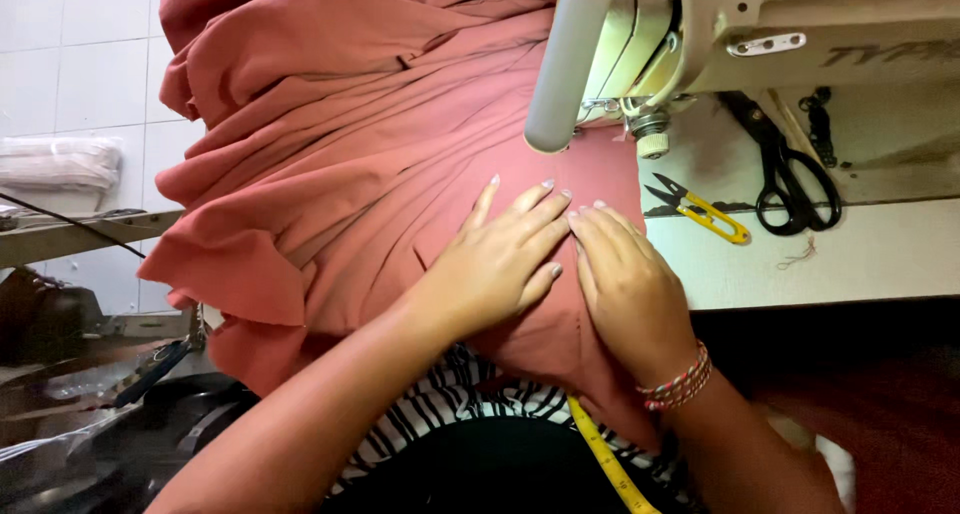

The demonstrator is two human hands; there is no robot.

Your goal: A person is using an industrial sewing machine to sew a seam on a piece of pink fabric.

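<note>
A yellow tape measure (607, 459) hangs nearest me, below my right wrist and against my striped top (455, 399), kept within reach without cluttering the work surface. My left hand (495, 264) lies flat and open, fingers spread, palm pressing down on the terracotta cloth (340, 164); it grips nothing, it only pins the layers so they cannot creep. My right hand (625, 284) sits just beside it, fingertips touching those of the left, likewise open and flat on the same cloth, with a beaded bracelet (680, 382) at the wrist. Together the two hands hold the fabric smooth and taut just in front of the needle area. Ahead of my fingertips stands the cream sewing machine (700, 34), its presser foot region partly hidden by the head. The bulk of the cloth is heaped beyond and to the left of my left hand, spilling over the table edge, evidently to keep its weight off the flattened portion. To the right of my right hand, well apart, yellow thread snips (705, 212) and black scissors (790, 179) rest on the table (850, 254).
</note>
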